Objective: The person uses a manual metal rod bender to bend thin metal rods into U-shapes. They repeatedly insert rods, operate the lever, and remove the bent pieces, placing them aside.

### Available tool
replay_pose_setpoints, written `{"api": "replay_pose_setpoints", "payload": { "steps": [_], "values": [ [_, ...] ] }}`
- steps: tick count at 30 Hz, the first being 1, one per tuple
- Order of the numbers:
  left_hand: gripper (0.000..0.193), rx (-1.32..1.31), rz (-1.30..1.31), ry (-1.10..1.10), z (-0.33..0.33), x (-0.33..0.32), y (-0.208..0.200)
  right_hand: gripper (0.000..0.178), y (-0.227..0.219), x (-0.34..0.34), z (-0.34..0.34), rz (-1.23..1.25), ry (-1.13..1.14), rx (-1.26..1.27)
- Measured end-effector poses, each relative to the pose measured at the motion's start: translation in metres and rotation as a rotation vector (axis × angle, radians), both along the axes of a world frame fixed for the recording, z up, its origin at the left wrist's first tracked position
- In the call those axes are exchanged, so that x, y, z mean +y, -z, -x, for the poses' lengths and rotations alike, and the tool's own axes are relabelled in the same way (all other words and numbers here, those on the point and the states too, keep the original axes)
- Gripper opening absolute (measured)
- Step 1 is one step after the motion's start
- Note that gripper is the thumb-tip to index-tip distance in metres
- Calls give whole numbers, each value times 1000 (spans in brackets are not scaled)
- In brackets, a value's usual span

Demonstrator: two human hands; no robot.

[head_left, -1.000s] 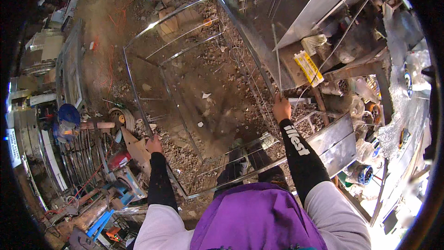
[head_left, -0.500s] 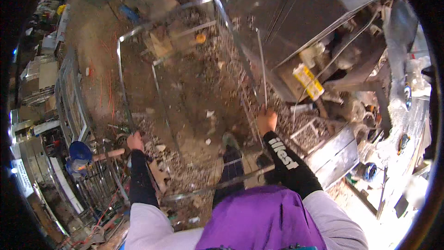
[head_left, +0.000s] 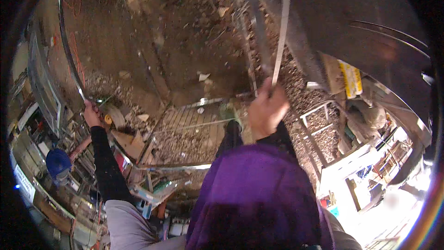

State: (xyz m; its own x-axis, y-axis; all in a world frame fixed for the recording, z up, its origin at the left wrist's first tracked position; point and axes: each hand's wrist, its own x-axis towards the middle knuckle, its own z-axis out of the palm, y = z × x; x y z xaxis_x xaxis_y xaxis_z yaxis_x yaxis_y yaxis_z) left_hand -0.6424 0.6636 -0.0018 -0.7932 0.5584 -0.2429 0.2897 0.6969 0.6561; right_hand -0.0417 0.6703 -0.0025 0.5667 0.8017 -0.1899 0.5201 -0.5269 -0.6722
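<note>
A large rectangular frame of thin metal bars spans the space in front of me. My left hand is closed around its left bar, which curves away toward the upper left. My right hand, slightly blurred, is closed on the pale right bar, which runs up out of view. A near crossbar lies low in the picture, close to my body. The frame's far end is mostly dark or beyond the upper edge. One of my shoes shows below, beside my right hand.
Rubble and gravel cover the brown floor. At left a metal lattice panel leans above a blue rounded object. To the right are a big dark panel, a yellow-and-white package and a small pale frame.
My view has shifted, and the frame's far end has mostly left the top of the picture. The hands appear farther apart, still holding the side bars; the right one looks larger and closer.
</note>
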Motion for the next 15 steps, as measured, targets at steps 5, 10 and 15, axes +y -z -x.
{"api": "replay_pose_setpoints", "payload": {
  "steps": [5,10,15],
  "values": [
    [61,85,-32,24,-7,12,18,32,-4,18,-5,6,9,100],
    [56,0,-98,-4,-33,25,21,45,13,9,-19,-12,6,84],
    [53,-45,-90,-16,-19,-23,4,51,-38,22,-20,64,-6,282]
  ]
}}
